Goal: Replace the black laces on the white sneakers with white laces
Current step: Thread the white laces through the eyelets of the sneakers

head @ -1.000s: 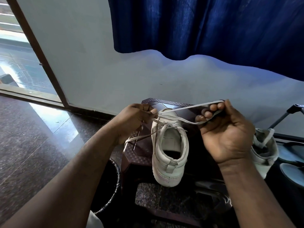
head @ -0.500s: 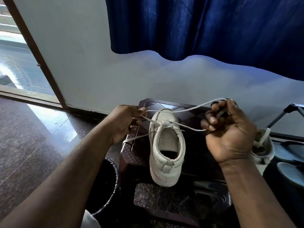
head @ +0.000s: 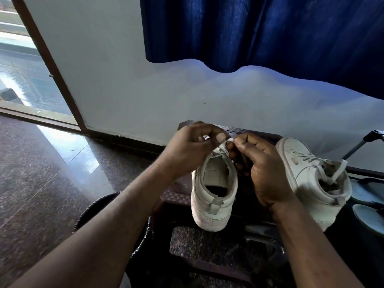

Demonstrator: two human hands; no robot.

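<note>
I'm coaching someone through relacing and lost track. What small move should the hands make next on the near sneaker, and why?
Probably draw the hands apart to snug the tie. The left hand and right hand both pinch the white lace close together just above the tongue of the near sneaker; the crossing itself is hidden behind them.

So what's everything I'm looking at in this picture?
Near sneaker: one, white, on the stool, heel toward the camera.
Second sneaker: one, white, to its right, laced in white.
Lace: one, white, at the near sneaker's top.
Stool: one, dark brown, by the wall.
Curtain: one, blue, top right.
Door frame: one, brown, left.
Bin: one, black, lower left.
Floor: dark, speckled, glossy.
Left hand: pinches the lace.
Right hand: pinches the lace.
</note>
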